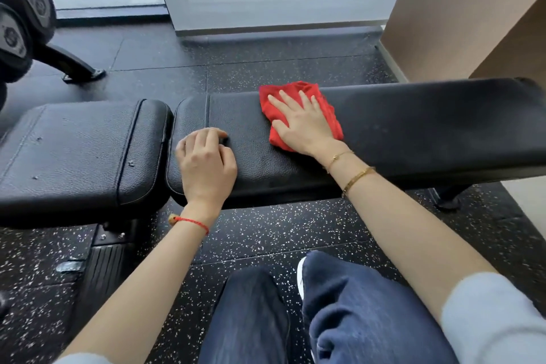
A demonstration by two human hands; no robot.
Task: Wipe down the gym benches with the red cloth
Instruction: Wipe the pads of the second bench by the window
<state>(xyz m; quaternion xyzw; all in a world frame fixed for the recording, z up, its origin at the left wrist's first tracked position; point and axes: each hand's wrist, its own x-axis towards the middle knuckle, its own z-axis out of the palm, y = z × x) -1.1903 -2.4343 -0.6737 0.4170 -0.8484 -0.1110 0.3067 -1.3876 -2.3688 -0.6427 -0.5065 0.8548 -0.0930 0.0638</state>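
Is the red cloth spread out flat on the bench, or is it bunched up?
Bunched up. The red cloth lies crumpled in folds under the flat right hand on the long bench pad, not spread out.

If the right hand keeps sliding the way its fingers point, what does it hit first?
Nothing on the pad: the right hand, flat on the red cloth, points across the long bench pad toward its far edge. Beyond lies only speckled floor, probably.

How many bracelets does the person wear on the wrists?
3. One red string bracelet is on the left wrist. One thin gold chain bracelet and one wider gold band bracelet are on the right wrist. The sleeves may hide more.
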